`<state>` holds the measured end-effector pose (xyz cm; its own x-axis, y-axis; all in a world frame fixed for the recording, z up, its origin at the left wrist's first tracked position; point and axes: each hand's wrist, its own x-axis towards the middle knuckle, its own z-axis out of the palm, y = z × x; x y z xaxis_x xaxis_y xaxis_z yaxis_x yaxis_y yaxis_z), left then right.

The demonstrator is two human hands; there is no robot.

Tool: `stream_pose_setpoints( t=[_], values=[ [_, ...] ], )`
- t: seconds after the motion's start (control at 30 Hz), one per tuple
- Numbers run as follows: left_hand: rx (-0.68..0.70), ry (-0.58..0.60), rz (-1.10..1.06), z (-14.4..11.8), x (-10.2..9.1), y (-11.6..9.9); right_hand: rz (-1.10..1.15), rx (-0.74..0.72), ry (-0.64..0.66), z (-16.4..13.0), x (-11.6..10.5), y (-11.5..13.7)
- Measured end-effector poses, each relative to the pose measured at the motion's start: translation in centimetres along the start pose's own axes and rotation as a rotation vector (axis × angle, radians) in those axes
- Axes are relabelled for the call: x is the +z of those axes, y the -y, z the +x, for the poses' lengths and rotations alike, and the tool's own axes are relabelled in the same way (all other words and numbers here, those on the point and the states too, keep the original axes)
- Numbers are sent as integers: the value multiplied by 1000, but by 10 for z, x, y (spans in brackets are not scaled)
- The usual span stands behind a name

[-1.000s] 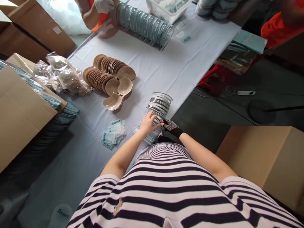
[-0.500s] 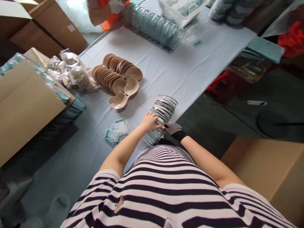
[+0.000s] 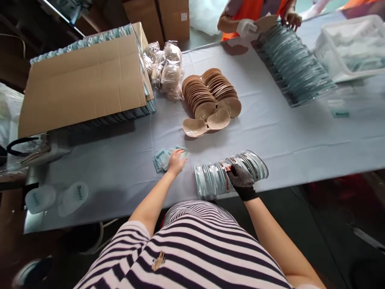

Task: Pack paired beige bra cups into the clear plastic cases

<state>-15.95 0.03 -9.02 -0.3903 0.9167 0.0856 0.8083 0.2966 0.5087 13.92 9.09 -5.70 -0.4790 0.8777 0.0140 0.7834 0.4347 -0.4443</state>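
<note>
At the near edge of the pale blue surface (image 3: 285,136), the right hand (image 3: 240,178), in a dark dotted glove, rests on top of a row of clear plastic shells (image 3: 230,174) lying on its side along the edge; its fingers curl over the shells, though whether they actually clamp one cannot be told. Just to the left, the bare left hand (image 3: 175,159) lies flat, fingers spread, on a small pile of teal printed packets (image 3: 164,157), pressing on them rather than closing around any. The two hands are apart, with bare cloth between them. Beyond the packets sits a fanned pile of tan cups (image 3: 209,98), the nearest pair lying open side up. Left of it are crinkled clear bags (image 3: 165,68) of more cups, touching a large cardboard flap (image 3: 84,84) that covers stacked teal-edged packs. At the far side, another person's gloved hand (image 3: 246,27) touches a long row of shells (image 3: 293,66), with a white basket (image 3: 349,48) to the right.
</note>
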Motion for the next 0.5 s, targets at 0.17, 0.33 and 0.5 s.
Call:
stream_pose_setpoints(
  t=[0.17,0.33,0.5],
  values=[
    [-315,-7,122,-30,-1,88,-159,-184,19,145,-6,18],
    [-380,73,234,-33,25,99,-385,-278,248,262,6,38],
    [-254,15,312,-34,48,85,-173,-252,314,282,-2,55]
  ],
)
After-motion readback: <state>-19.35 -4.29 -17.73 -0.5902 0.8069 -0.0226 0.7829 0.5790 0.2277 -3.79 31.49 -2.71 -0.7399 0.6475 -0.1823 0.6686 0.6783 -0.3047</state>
